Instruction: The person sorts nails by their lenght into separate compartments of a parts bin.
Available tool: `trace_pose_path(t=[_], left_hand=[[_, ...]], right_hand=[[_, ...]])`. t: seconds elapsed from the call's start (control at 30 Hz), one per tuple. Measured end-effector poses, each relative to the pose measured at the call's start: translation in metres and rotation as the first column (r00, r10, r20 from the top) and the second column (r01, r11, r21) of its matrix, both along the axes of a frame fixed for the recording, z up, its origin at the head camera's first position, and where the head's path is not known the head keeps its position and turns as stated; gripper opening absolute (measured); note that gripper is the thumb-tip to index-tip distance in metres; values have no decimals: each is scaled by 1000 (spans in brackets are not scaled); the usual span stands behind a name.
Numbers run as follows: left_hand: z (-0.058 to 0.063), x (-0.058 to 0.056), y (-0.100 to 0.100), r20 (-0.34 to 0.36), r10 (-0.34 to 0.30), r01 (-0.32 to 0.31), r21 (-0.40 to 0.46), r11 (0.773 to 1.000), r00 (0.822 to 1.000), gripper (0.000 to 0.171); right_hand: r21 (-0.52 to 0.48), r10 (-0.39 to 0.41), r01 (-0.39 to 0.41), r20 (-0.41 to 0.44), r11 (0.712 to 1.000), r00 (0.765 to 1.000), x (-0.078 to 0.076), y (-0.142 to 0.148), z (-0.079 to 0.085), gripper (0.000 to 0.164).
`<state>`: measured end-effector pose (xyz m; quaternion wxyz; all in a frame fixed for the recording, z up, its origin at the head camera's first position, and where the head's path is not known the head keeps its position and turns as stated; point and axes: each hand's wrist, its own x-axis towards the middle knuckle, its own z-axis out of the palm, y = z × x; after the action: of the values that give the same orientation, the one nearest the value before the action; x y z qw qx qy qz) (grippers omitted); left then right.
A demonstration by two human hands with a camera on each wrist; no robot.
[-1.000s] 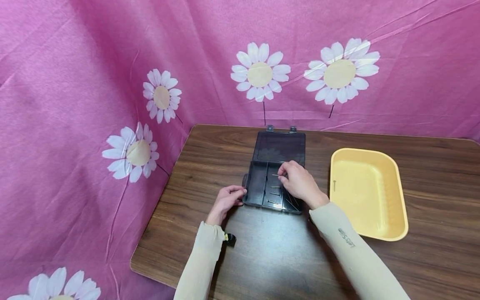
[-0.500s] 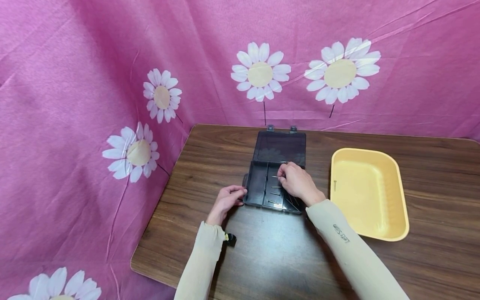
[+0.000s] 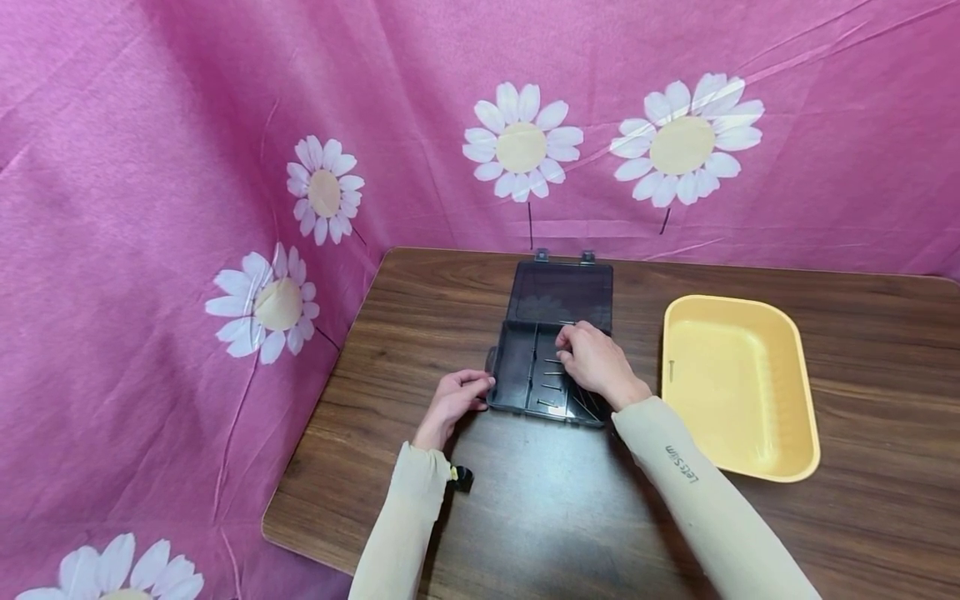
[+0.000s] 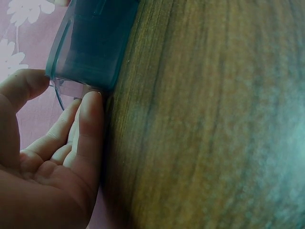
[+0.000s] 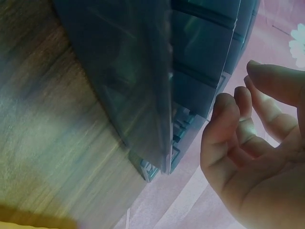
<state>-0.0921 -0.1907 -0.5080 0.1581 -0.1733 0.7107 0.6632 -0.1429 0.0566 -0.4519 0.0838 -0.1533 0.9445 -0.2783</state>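
Note:
On the table lies a dark see-through organizer box (image 3: 512,367) with its lid (image 3: 561,293) laid back. My left hand (image 3: 456,398) holds the box's left side; in the left wrist view its thumb is on the rim and fingers (image 4: 89,119) touch below. Several thin nail-like pieces (image 3: 552,387) lie spaced in a row in the right part of the box. Above them is my right hand (image 3: 596,360), fingers bent; in the right wrist view thumb and fingertips stand apart with nothing seen between. A short thin line by the hinge is too small to identify.
Right of the box stands a yellow tub (image 3: 806,417), with one small slim piece (image 3: 671,371) near its left wall. Dividers (image 3: 534,354) split the box. A pink flowered cloth (image 3: 420,125) hangs behind and left of the wooden table (image 3: 525,533).
The thin piece pinched by my right hand now lies in the box at the far end of the row, and the fingertips are apart. The left hand has stayed put.

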Motion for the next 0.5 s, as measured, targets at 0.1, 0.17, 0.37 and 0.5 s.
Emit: trace_pose_path(t=[0.1,0.17,0.37,0.5], left_hand=[[0,0,0,2,3,-3,2,1000,1000,26],[-1,0,0,-4,0,0,0,1000,1000,26],[-1,0,1,-7,-5,5,-2,1000,1000,27],[0,0,1,-6,-5,5,-7,1000,1000,27]], right_hand=[[-3,-7,7,4,1000,1000,0,3,1,14],[-4,-11,11,6,1000,1000,0,4,2,13],[-21,-22,22,19,1000,1000,0,10,9,11],[-44,-41,42,12,998,999,1,16,15,11]])
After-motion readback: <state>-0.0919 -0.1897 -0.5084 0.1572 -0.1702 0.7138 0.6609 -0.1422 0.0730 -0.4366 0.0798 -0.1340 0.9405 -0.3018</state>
